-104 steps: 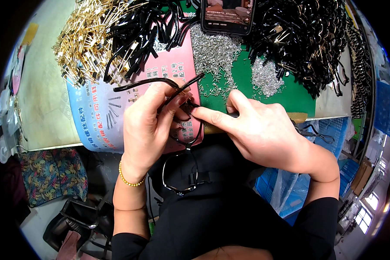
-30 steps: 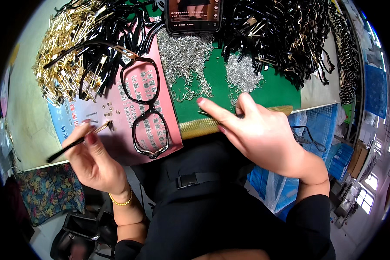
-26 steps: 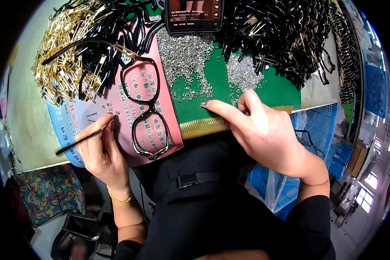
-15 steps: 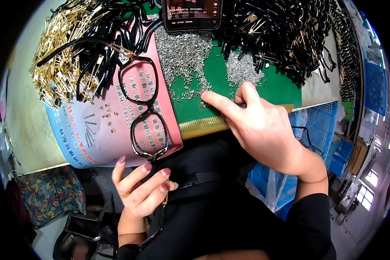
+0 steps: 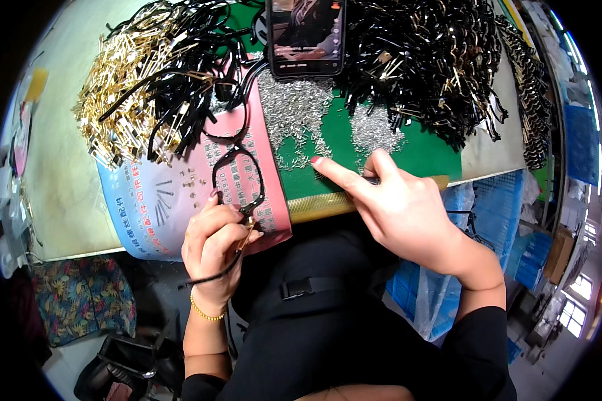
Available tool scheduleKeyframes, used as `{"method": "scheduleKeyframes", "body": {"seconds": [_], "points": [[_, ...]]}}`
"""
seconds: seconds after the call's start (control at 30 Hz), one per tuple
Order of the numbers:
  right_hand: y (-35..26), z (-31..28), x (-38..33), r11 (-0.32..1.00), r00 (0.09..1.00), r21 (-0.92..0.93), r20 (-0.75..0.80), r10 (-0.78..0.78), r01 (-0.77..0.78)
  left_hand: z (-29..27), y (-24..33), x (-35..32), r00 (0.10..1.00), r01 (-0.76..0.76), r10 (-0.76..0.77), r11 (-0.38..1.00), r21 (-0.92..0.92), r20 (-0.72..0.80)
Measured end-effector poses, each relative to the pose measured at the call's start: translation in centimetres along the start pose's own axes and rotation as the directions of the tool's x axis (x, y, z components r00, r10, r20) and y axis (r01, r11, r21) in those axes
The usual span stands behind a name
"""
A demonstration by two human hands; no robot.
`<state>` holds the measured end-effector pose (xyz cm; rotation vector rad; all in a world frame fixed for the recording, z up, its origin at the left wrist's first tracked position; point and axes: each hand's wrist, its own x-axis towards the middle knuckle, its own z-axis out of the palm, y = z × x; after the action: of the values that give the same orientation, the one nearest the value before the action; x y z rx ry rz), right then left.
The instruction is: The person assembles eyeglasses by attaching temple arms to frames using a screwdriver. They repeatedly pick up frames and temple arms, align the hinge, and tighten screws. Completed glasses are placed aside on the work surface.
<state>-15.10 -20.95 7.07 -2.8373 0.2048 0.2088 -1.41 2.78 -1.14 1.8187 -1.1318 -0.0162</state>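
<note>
My left hand is closed around the lower end of a black glasses frame, by its hinge. The frame stands tilted over a printed pink-and-blue sheet, and one dark temple arm points down past my wrist. My right hand reaches over the front edge of a green mat. Its index fingertip touches the mat beside a heap of tiny silver screws. Something dark, mostly hidden, is tucked under its other curled fingers. A second heap of finer silver pieces lies just beyond that hand.
Gold-and-black temple arms are heaped at the left, and black ones at the right. A phone stands at the back, behind the screws. A yellow strip edges the mat. Blue crates stand to the right, below table level.
My left hand has risen and closed around the frame's lower end, and the glasses have turned. My right hand stays almost in place. The whole view has shifted slightly.
</note>
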Motion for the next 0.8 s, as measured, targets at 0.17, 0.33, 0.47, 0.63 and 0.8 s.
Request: {"method": "scheduleKeyframes", "body": {"seconds": [0.17, 0.33, 0.47, 0.63, 0.8], "points": [[-1.5, 0.2, 1.1, 0.945, 0.983, 0.276, -0.092, -0.157, 0.177, -0.1, -0.6, 0.2, 1.000, -0.028, 0.029, 0.997, -0.067, 0.011], [-1.8, 0.9, 2.9, 0.933, 0.949, 0.184, -0.003, -0.315, 0.310, -0.1, -0.7, 0.4, 1.000, -0.010, 0.010, 0.995, -0.103, 0.002], [-1.7, 1.1, 3.5, 0.930, 0.938, 0.159, 0.052, -0.343, 0.331, -0.1, -0.7, 0.7, 1.000, -0.009, 0.009, 0.999, -0.046, -0.003], [-1.7, 1.8, 3.4, 0.944, 0.954, 0.150, 0.019, -0.299, 0.293, -0.1, -0.2, 1.5, 0.994, -0.105, 0.103, 0.992, 0.076, 0.025], [-1.9, 1.5, 3.6, 0.949, 0.957, 0.151, 0.043, -0.286, 0.276, -0.4, -0.1, 2.1, 0.995, -0.057, 0.053, 0.997, 0.049, 0.081]]}}
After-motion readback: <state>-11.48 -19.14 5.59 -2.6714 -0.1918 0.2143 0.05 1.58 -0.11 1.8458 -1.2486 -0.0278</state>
